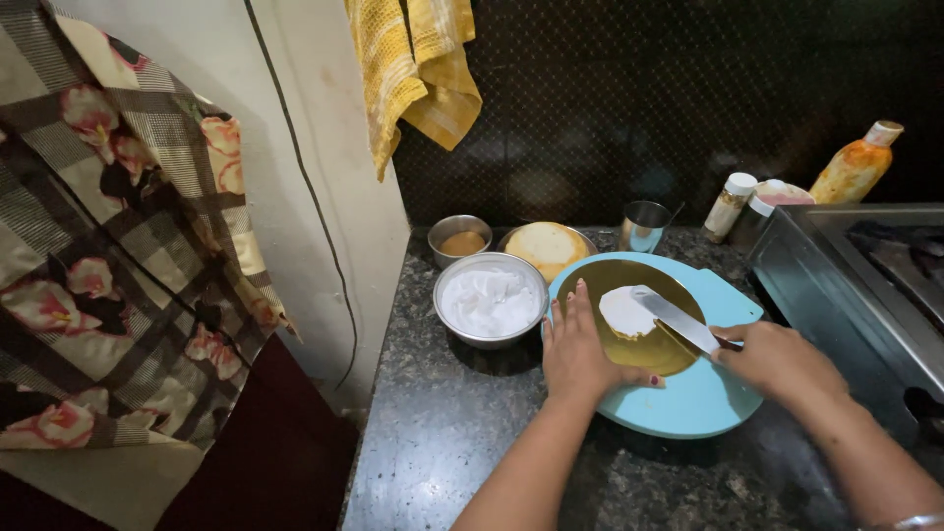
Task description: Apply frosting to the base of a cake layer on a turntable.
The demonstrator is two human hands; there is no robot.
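Steel bowl of white cream (490, 299) beside turquoise turntable (688, 398). Left hand (580, 349) flat, fingers spread, on gold board (629, 315); right hand (777, 359) grips flat spatula (674, 317) over cream dab (625, 311).

Orange bottle (855, 163), white jars (730, 206) beside stove (865, 265)

A pale blue turntable (688, 398) was seen under a round gold board (629, 305), on which a patch of white cream (624, 313) was spread beneath a silver spatula blade (678, 320). White cream was also held in a steel bowl (490, 300), and a tan-brown paste in a smaller steel bowl (460, 240). A pale golden cake layer (547, 246) was noted behind. The counter (442, 423) was speckled black and grey. A yellow checked towel (413, 69) was hung above, and a brown-and-cream plaid cloth with pink flowers (108, 246) was seen at the left. An orange bottle (855, 162) was capped in cream.
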